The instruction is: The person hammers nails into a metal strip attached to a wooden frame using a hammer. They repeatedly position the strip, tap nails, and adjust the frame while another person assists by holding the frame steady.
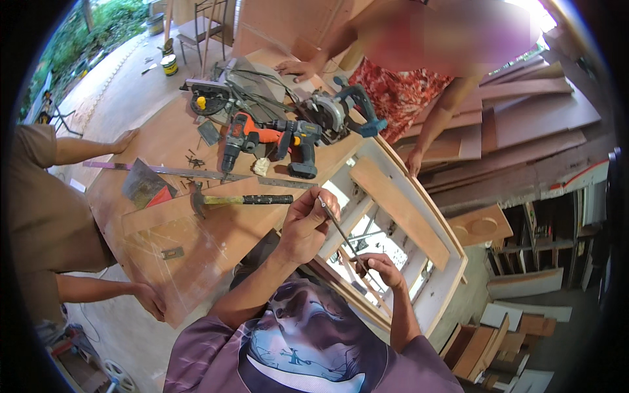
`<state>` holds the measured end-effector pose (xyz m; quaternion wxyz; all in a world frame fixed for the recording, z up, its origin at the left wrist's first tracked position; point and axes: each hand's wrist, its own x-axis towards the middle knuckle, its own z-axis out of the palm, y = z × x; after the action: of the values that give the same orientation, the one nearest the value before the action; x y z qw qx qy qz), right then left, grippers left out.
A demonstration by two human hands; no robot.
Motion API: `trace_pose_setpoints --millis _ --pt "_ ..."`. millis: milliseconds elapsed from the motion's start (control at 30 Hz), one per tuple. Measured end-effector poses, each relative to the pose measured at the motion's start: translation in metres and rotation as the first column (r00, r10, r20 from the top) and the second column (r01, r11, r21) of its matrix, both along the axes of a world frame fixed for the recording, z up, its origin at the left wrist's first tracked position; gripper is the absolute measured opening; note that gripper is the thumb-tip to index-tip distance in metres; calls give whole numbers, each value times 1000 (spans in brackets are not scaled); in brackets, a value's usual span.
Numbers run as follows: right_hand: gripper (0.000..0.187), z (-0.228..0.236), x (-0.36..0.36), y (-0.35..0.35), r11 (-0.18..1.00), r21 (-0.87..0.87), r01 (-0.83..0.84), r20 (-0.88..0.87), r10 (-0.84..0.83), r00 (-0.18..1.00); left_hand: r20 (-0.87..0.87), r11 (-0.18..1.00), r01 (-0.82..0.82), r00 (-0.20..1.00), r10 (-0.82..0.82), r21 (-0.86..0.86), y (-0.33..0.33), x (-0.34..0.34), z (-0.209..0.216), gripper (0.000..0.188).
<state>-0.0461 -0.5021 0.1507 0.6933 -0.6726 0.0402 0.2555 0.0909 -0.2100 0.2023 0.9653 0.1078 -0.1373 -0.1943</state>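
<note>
Between my hands runs a thin dark metal rod (342, 234), slanting down to the right; its exact kind is hard to make out. My left hand (306, 228) is closed round its upper end, thumb and fingers together. At the lower end, the fingers of my right hand (381, 270) pinch it. Just left of my left hand, a hammer (246, 199) with a yellow and black handle lies on the wooden tabletop (216, 245). Below both hands opens a pale wooden frame (429, 304) with slats across it.
An orange drill (244, 136), a dark cordless drill (303, 149), a circular saw (334, 114), a steel ruler (196, 173) and loose screws (194, 159) lie beyond. One person rests both hands (151, 301) on the left table edge; another person's hand (415, 161) touches the frame. Boards (537, 124) are stacked right.
</note>
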Motion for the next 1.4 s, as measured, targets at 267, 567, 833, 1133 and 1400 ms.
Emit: trace_pose_setpoints --millis 267,567,833,1133,1400 --pt "23 62 34 111 751 -473 461 692 -7 722 10 923 -278 958 286 266 -6 -3 0 13" --pt "22 129 49 102 708 -513 485 705 26 708 223 820 -431 901 372 377 -17 11 58 25" --pt "25 195 61 151 600 -630 493 686 133 716 -19 866 -344 926 376 362 10 48 79 7" --pt "28 78 -2 145 704 -541 461 71 -508 859 -117 610 138 990 -73 780 -33 18 -26 24" --pt "34 -4 -63 110 596 -556 579 66 -663 746 647 -74 -718 662 -379 692 -45 52 -117 30"
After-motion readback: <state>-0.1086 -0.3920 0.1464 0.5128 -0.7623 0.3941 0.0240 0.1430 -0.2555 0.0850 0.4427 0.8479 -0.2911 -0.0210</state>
